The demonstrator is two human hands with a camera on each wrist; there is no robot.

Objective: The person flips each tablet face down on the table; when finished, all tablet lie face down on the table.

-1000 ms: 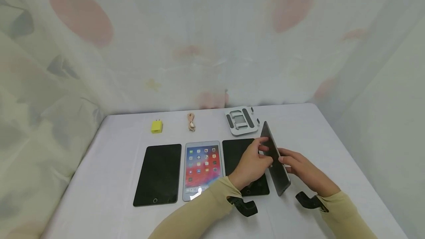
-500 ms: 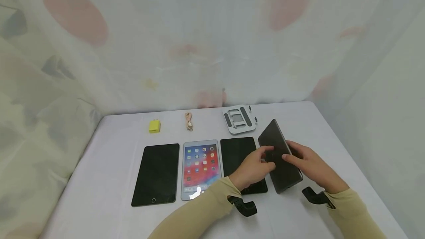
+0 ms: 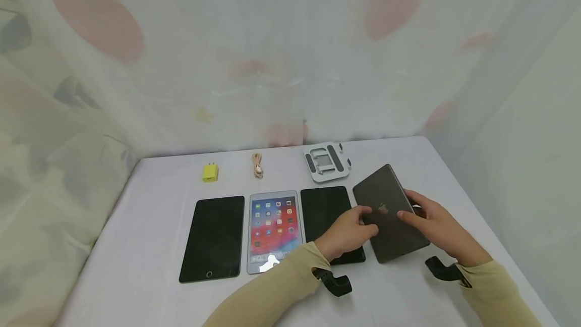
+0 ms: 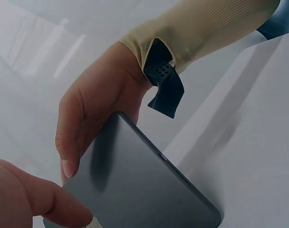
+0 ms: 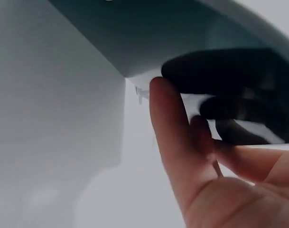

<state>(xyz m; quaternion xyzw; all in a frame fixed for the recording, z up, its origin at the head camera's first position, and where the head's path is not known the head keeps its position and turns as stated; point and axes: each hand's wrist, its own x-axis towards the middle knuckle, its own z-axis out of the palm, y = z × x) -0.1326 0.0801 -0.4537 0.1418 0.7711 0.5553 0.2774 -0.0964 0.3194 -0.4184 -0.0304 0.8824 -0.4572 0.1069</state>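
In the head view a dark grey tablet [image 3: 392, 226] is held tilted over the right part of the table, its back with the apple logo facing up. My right hand [image 3: 438, 223] grips its right edge, thumb on the back; the right wrist view shows the fingers [image 5: 170, 128] under the screen side, mirrored in the dark glass. My left hand [image 3: 347, 231] reaches in from the left and touches the back near the logo with its fingertips. The left wrist view shows one finger [image 4: 63, 206] beside the logo.
To the left lie a black tablet [image 3: 215, 236], a white tablet with a lit screen [image 3: 276, 228] and another black tablet [image 3: 324, 208], partly hidden by my left hand. Behind them are a yellow charger plug [image 3: 210, 172], a coiled cable [image 3: 257, 165] and a folded silver stand [image 3: 327, 162].
The held tablet has turned from nearly edge-on to show its back and logo, leaning over to the right. My right hand has moved right with it; my left fingers stay at its back.
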